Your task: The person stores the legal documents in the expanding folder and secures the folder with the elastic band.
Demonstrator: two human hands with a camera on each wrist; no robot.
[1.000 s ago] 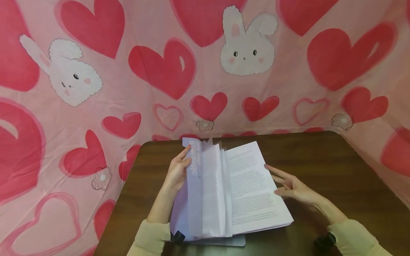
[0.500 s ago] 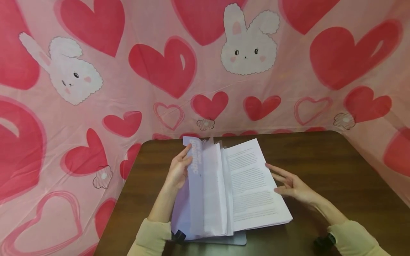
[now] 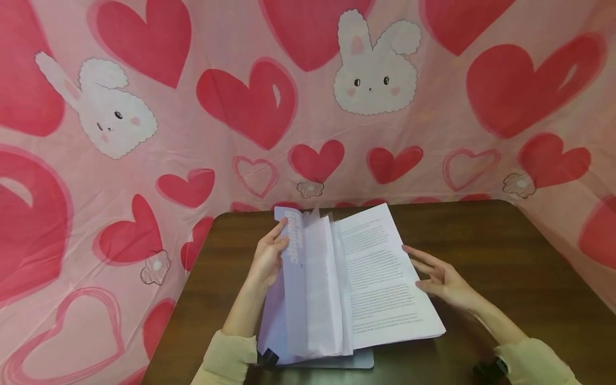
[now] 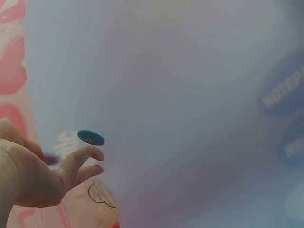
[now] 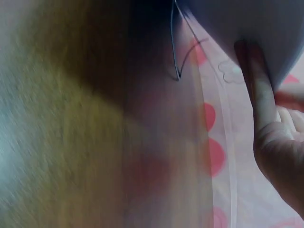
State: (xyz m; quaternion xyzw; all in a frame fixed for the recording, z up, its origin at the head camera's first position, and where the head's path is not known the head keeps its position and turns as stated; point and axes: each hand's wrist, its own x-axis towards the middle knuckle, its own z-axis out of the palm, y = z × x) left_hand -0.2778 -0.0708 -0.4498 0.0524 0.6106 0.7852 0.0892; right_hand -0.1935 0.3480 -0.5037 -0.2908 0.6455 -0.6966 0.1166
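Note:
A lilac plastic display folder (image 3: 294, 299) stands partly open on the table, its clear sleeves (image 3: 320, 299) fanned to the right of the cover. My left hand (image 3: 266, 259) grips the cover near its upper left edge. In the left wrist view, a teal button (image 4: 91, 137) sits on the folder beside those fingers. A stack of printed paper sheets (image 3: 382, 289) leans rightward, its left edge against the clear sleeves; whether that edge is inside one is unclear. My right hand (image 3: 447, 286) pinches the stack's right edge, thumb and fingers on it.
The dark wooden table (image 3: 495, 246) extends right of the papers. Behind it hangs a pink cloth (image 3: 423, 123) printed with hearts and rabbits. Black wrist devices sit at both sleeves, the left one (image 3: 268, 357) close to the folder's lower corner.
My right hand and the paper stack have shifted slightly to the right, and the stack's top corner has risen a little. The left hand keeps its grip on the cover, almost still.

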